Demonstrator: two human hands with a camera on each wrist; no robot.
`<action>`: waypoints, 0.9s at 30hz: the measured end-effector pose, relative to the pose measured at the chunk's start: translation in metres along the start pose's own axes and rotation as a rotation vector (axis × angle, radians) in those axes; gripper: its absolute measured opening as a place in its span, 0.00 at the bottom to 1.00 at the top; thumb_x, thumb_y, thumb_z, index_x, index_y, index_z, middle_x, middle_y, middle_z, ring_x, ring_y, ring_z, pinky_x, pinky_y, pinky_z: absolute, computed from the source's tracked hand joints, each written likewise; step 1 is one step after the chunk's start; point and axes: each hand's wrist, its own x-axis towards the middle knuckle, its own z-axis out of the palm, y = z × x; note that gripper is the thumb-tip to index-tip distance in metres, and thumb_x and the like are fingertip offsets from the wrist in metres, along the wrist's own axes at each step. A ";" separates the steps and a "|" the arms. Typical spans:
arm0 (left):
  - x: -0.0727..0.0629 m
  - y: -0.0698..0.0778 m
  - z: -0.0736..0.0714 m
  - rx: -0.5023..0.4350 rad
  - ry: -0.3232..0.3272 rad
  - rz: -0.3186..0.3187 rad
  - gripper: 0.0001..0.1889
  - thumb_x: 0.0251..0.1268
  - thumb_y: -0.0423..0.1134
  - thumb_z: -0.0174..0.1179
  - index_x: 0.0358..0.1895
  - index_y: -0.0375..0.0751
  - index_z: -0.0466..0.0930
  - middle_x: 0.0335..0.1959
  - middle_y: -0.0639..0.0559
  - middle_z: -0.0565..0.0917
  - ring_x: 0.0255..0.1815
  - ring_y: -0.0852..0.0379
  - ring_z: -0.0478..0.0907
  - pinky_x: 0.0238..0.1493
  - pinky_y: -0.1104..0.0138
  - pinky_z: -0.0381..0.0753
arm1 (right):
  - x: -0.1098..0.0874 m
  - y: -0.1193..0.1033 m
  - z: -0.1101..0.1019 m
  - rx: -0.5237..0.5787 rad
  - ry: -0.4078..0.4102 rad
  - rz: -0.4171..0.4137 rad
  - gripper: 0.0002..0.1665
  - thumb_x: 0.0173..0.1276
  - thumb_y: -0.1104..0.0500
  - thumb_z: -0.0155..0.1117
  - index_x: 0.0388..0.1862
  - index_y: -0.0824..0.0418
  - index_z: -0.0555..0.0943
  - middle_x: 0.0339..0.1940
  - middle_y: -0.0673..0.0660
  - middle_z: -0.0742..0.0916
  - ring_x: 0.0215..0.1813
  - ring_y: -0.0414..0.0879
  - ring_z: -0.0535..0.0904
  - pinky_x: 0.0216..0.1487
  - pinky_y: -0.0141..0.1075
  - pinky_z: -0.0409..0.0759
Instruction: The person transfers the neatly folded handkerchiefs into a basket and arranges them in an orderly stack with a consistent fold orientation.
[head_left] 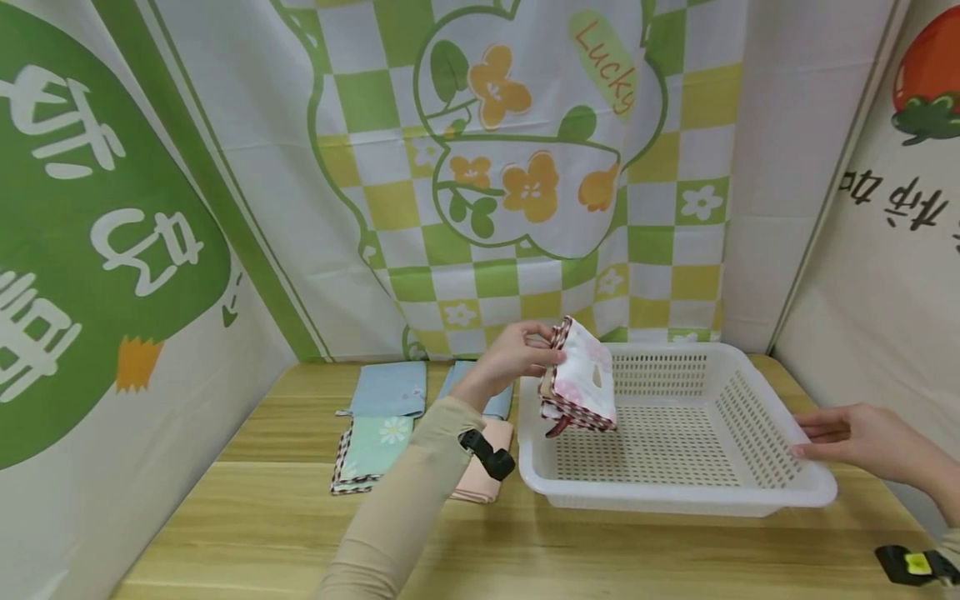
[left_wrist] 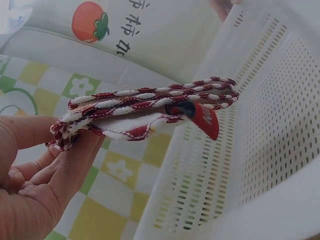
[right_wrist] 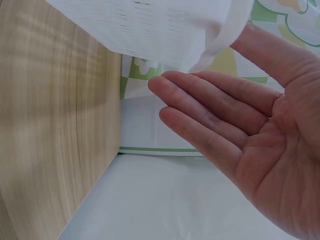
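Note:
My left hand [head_left: 517,357] pinches a folded white and pink small towel [head_left: 585,371] by one edge, above the left side of a white plastic basket [head_left: 675,497]. In the left wrist view the towel [left_wrist: 145,107] shows stacked layers with dark-red and white stitched edging and a red tag [left_wrist: 206,120]. At the basket's right rim, my right hand [head_left: 862,437] touches the edge. Its fingers [right_wrist: 215,112] are extended in the right wrist view, and the thumb reaches toward the rim, its tip partly hidden.
Left of the basket lie folded cloths: a blue one [head_left: 388,388], a green one with a daisy [head_left: 390,432], another blue one [head_left: 498,406] and a peach one [head_left: 495,437], partly behind my left arm. Printed curtains [head_left: 525,292] enclose the wooden table [head_left: 247,517].

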 end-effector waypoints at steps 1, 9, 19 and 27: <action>0.001 0.000 0.001 0.006 -0.001 -0.002 0.11 0.57 0.31 0.65 0.41 0.40 0.74 0.31 0.52 0.81 0.33 0.59 0.79 0.33 0.67 0.80 | 0.000 0.000 0.000 -0.001 0.000 0.000 0.39 0.59 0.43 0.68 0.54 0.76 0.77 0.40 0.63 0.88 0.37 0.46 0.85 0.32 0.35 0.82; 0.010 -0.002 0.008 0.009 -0.016 -0.009 0.13 0.58 0.30 0.64 0.44 0.37 0.73 0.33 0.50 0.80 0.34 0.59 0.79 0.36 0.66 0.82 | 0.000 0.001 0.001 0.013 0.005 -0.011 0.38 0.59 0.45 0.69 0.54 0.76 0.76 0.40 0.63 0.88 0.36 0.45 0.85 0.32 0.34 0.82; 0.018 -0.003 0.019 0.001 -0.023 -0.010 0.10 0.57 0.27 0.64 0.40 0.37 0.73 0.30 0.52 0.80 0.33 0.60 0.80 0.36 0.67 0.82 | 0.000 0.000 0.001 0.009 0.012 -0.018 0.38 0.58 0.45 0.69 0.53 0.76 0.77 0.40 0.63 0.88 0.35 0.41 0.84 0.31 0.33 0.82; 0.025 -0.007 0.026 -0.030 -0.021 -0.033 0.11 0.56 0.27 0.64 0.40 0.37 0.73 0.29 0.52 0.81 0.31 0.60 0.79 0.33 0.68 0.81 | 0.000 -0.001 0.000 0.008 -0.003 -0.002 0.39 0.59 0.44 0.68 0.54 0.77 0.76 0.40 0.63 0.88 0.35 0.42 0.84 0.31 0.33 0.82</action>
